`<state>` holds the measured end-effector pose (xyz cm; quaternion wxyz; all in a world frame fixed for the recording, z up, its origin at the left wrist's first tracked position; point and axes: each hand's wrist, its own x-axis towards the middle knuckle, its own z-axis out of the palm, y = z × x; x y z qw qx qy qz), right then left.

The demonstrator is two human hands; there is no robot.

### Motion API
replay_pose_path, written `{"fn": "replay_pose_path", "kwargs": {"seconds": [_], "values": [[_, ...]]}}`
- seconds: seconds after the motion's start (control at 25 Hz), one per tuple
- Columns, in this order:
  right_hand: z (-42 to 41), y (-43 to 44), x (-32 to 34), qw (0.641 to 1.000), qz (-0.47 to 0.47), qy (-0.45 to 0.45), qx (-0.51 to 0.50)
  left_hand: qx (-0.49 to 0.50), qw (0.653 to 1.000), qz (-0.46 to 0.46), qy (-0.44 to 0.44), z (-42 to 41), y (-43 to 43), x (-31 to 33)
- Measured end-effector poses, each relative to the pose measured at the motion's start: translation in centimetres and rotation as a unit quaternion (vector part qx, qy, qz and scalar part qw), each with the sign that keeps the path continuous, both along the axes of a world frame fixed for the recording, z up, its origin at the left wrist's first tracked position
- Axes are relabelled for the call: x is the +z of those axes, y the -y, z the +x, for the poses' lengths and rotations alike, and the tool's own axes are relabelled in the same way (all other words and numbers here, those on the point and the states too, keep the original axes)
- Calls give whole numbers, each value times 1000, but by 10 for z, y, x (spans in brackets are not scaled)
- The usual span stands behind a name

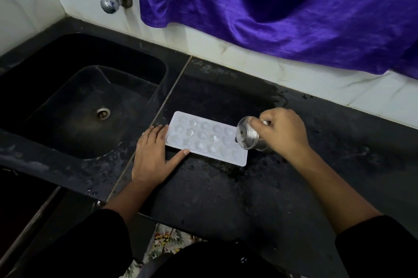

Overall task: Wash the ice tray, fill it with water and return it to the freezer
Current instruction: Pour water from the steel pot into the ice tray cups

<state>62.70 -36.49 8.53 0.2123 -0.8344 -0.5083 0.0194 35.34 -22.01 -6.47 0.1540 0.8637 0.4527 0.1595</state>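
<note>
Lying flat on the wet black stone surface [226,198] just right of the sink [86,101]: white plastic ice tray [207,138], thin, rectangular, rows of rounded and star-shaped moulds. Steadied by left hand [153,155], grip released, flat fingers against near-left corner; right hand [281,129], grip grasping small shiny steel cup [248,134], tipped over far end. Likely risks: overfilled shallow moulds spilling, flexible tray sliding on slick stone.

White plastic ice tray [207,138], shiny steel cup [248,136].
</note>
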Motion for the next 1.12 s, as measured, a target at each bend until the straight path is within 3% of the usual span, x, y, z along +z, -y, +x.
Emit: {"fn": "replay_pose_path", "kwargs": {"seconds": [0.08, 0.2, 0.36, 0.48, 0.64, 0.8, 1.0, 1.12], "values": [[15, 9, -5, 991, 51, -120, -30, 0, 1000, 1, -2, 0, 0, 0], [23, 23, -5, 937, 148, -310, -67, -2, 1000, 5, -5, 0, -1, -1], [21, 25, 1, 887, 226, -393, -89, -3, 1000, 5, -3, 0, -2, -2], [19, 13, 2, 914, 208, -346, -47, -3, 1000, 5, -7, 0, -2, -3], [3, -9, 0, 987, 80, -136, 12, -4, 1000, 7, -5, 0, -2, -4], [-22, -26, -4, 998, -31, 27, 46, -4, 1000, 9, -1, 0, -2, -4], [-30, -33, -2, 995, -51, 69, 58, 0, 1000, 8, 5, 0, -1, -3], [-20, -29, -1, 999, -24, 12, 31, -1, 1000, 7, 3, 0, -1, -3]]}}
